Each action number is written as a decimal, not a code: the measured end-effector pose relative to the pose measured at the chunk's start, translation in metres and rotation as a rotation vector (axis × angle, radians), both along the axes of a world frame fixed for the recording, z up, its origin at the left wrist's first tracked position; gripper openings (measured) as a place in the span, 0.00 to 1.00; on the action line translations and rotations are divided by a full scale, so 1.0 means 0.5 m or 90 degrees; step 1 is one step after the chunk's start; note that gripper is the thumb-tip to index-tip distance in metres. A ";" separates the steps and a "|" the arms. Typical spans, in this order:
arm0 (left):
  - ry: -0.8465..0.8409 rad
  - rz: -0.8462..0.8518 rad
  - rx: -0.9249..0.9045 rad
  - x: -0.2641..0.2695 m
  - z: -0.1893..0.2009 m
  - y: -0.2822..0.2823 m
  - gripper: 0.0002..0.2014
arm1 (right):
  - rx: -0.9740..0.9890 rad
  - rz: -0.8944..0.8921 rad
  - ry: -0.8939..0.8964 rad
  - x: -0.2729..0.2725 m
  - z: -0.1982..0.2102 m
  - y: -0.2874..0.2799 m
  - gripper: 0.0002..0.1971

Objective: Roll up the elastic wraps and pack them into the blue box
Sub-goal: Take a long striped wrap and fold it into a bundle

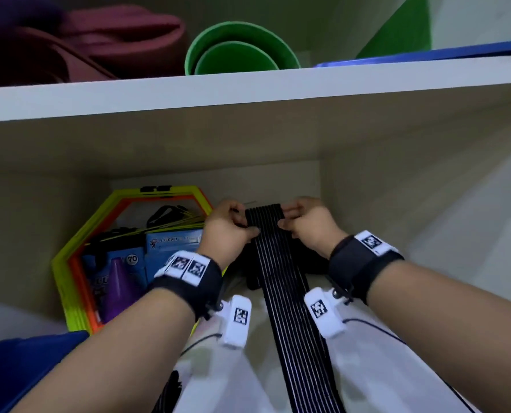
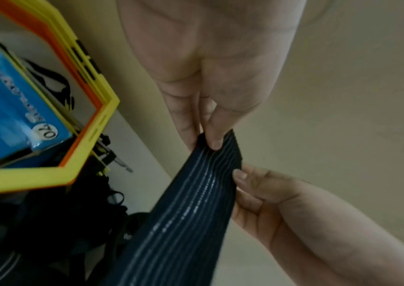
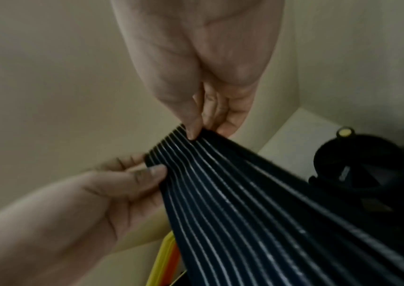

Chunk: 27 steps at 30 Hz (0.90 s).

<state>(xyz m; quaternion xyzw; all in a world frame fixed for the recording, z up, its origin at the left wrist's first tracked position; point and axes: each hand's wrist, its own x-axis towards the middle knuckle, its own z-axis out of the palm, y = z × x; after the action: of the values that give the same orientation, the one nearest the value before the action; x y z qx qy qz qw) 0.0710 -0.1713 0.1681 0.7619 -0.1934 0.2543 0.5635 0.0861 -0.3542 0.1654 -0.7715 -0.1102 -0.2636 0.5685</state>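
Head view | striped elastic wrap (image 1: 281,278) hangs stretched from shelf height toward the person | left hand (image 1: 229,226) and right hand (image 1: 309,223) each pinch one top corner, probably to keep the end flat for starting the roll | blue box (image 1: 13,371) low at left
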 end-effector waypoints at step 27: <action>0.026 -0.190 0.539 -0.302 -0.498 0.142 0.09 | -0.622 0.253 0.079 -0.356 -0.457 -0.004 0.11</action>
<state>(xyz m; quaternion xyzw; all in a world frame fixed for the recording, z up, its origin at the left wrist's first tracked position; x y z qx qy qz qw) -0.0799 -0.1005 -0.0809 0.8940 -0.3770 0.0534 0.2363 -0.0921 -0.3561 -0.0629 -0.9249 -0.3304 -0.0229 0.1868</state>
